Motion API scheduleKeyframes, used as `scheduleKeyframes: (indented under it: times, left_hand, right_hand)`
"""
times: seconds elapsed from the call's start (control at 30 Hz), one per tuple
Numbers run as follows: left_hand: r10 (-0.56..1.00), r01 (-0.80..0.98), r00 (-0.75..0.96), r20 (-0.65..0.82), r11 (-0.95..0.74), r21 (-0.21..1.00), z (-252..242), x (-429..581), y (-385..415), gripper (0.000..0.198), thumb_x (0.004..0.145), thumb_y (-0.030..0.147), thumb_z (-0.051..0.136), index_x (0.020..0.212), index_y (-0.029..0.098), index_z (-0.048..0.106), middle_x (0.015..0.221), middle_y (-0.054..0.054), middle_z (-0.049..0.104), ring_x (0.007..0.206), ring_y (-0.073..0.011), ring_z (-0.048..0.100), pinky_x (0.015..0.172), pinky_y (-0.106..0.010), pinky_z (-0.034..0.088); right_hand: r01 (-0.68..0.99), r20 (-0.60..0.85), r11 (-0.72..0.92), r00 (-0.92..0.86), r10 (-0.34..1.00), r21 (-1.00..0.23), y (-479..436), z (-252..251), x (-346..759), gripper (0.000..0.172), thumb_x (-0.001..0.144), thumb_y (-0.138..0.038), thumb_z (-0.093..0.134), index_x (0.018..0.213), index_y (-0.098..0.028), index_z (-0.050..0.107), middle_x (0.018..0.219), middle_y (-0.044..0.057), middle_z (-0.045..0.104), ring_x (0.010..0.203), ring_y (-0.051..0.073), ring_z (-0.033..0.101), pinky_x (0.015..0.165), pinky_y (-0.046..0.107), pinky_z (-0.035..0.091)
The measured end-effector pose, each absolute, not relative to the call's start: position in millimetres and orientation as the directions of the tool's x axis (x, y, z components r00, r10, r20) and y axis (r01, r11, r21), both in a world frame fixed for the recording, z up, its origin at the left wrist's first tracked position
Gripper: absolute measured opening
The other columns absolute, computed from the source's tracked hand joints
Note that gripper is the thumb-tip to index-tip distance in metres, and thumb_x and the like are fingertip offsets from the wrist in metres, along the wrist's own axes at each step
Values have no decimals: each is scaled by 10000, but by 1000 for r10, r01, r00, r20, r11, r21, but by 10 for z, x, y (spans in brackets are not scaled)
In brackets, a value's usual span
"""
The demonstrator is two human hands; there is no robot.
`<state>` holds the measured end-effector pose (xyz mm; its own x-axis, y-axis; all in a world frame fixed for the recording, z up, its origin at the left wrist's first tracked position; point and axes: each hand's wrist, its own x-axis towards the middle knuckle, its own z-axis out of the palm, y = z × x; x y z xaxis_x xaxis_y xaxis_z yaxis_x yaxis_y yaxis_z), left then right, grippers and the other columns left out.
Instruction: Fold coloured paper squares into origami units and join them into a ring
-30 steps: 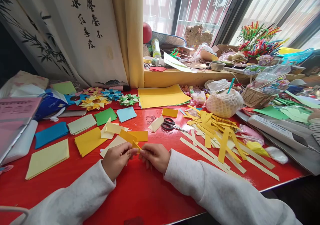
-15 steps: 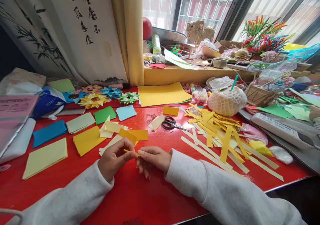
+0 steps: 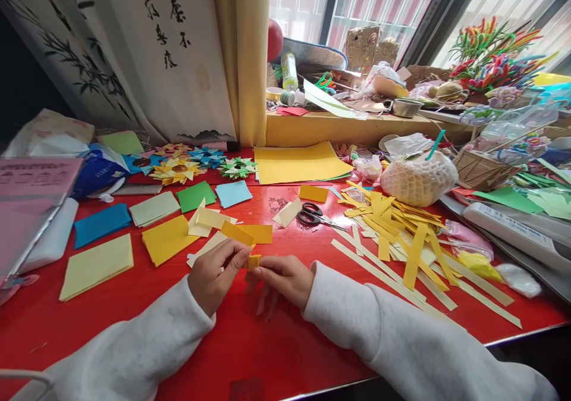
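Observation:
A small folded piece of yellow paper [image 3: 253, 262] is held between my two hands above the red table [image 3: 196, 353]. My left hand [image 3: 218, 273] pinches its left side between thumb and fingers. On the other side, my right hand [image 3: 284, 276] grips it with thumb and forefinger, the lower fingers hanging loose and somewhat blurred. Just behind my hands lie golden-yellow paper rectangles [image 3: 259, 233] and folded cream papers [image 3: 207, 219]. Black-handled scissors [image 3: 312, 213] rest on the table beyond my right hand.
Paper stacks in blue [image 3: 102, 225], pale yellow [image 3: 98, 267] and yellow [image 3: 169, 237] lie to the left. Yellow and cream paper strips [image 3: 414, 255] are heaped at right. Folded paper stars [image 3: 176, 169] and large yellow sheets [image 3: 298, 162] sit at the back.
The yellow paper has been turned so that a flat face shows between my fingers. The view has shifted, so the scene sits further right and slightly higher.

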<state>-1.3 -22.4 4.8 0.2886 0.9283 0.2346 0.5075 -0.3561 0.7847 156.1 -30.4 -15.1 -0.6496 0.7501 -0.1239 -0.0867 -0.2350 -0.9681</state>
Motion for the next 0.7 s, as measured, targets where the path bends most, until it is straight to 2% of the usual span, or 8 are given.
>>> scheduleKeyframes:
  times: [0.1,0.27,0.4,0.5,0.57,0.63,0.7]
  left_hand:
    - [881,512,388,270,-450,732,61,0,-243,170,788,299,431,704,169,502,658,7,489,587,-100,455,536,-214,369]
    - [801,450,510,312,-558,697,32,-23,-243,176,790,226,413,635,168,474,621,4,454,586,-108,432,542,-233,366]
    - [796,418,521,308,-553,721,20,-9,-244,194,793,240,418,625,171,486,605,7,465,584,-110,446,549,-234,378]
    - [867,480,364,339,-487,730,78,-21,-201,165,815,267,383,773,182,519,741,-11,542,703,-124,506,645,-241,413]
    - [891,560,173,419,-440,702,134,-92,-112,176,810,288,388,899,189,504,879,-30,555,810,-141,518,706,-254,421]
    - [827,695,7,563,-408,592,159,-226,31,198,799,304,397,917,184,500,915,-47,543,859,-166,506,739,-280,416]
    - [746,848,-28,666,-335,411,124,-395,207,263,764,310,443,978,165,494,983,-78,531,957,-217,462,836,-342,368]
  right_hand:
    - [3,-107,-140,-665,739,-990,-318,-150,1572,287,796,-418,369,770,-150,470,657,5,539,368,61,516,342,175,418]
    - [187,-65,86,-677,733,-979,-348,-87,1588,284,823,-350,334,682,-157,487,520,-24,524,346,51,488,361,152,390]
    - [208,-90,78,-689,720,-975,-361,-78,1608,306,816,-355,350,643,-152,500,485,-25,520,320,50,466,342,153,382]
    - [149,-111,-30,-573,812,-988,-267,-66,1615,306,797,-401,377,659,-152,490,463,-30,510,289,57,452,287,150,345]
    - [38,-104,-97,-371,923,-995,-139,-38,1613,311,786,-444,376,718,-160,480,452,-44,496,263,58,431,256,147,314]
    - [-13,-112,-122,-318,941,-992,1,-11,1613,325,758,-473,417,795,-158,488,478,-38,526,273,66,449,263,158,336]
    - [-7,-173,-186,-328,929,-983,102,-3,1625,402,749,-524,387,862,-151,485,464,-25,543,270,86,459,255,174,340]
